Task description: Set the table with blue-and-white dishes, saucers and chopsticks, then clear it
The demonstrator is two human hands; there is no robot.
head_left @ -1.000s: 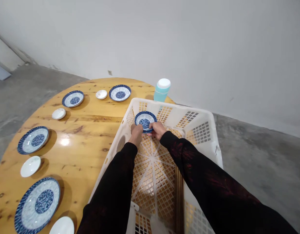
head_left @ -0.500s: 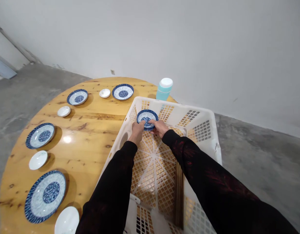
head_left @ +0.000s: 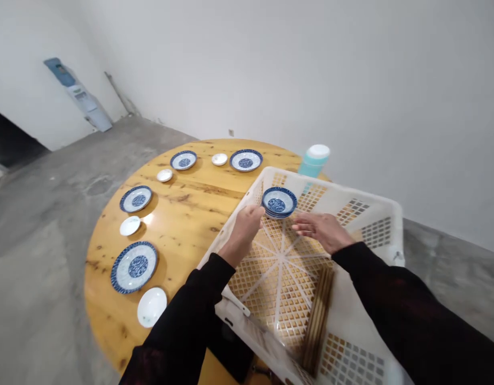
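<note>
A small stack of blue-and-white bowls (head_left: 278, 204) rests upright inside the white plastic basket (head_left: 234, 251), close to its far left corner. At the stack's near left edge is my left hand (head_left: 244, 232), with fingers loosely bent and partly hidden. It does not grip the bowls; whether a fingertip still touches the rim I cannot tell. My right hand (head_left: 321, 230) hovers over the basket, just right of the stack, with its fingers stretched out and nothing in them. A bundle of brown wooden chopsticks (head_left: 318, 321) lies along the basket's right side.
The round wooden table (head_left: 183, 224) carries several blue-rimmed plates (head_left: 134, 267) and small white dishes (head_left: 152, 307) along its left edge. A turquoise container with a white lid (head_left: 313, 160) stands behind the basket. A water dispenser (head_left: 84, 99) is by the far wall.
Both hands have come away from the bowl stack, which they held before; the right has moved off to the right. The stack stays in the basket. The view has turned left.
</note>
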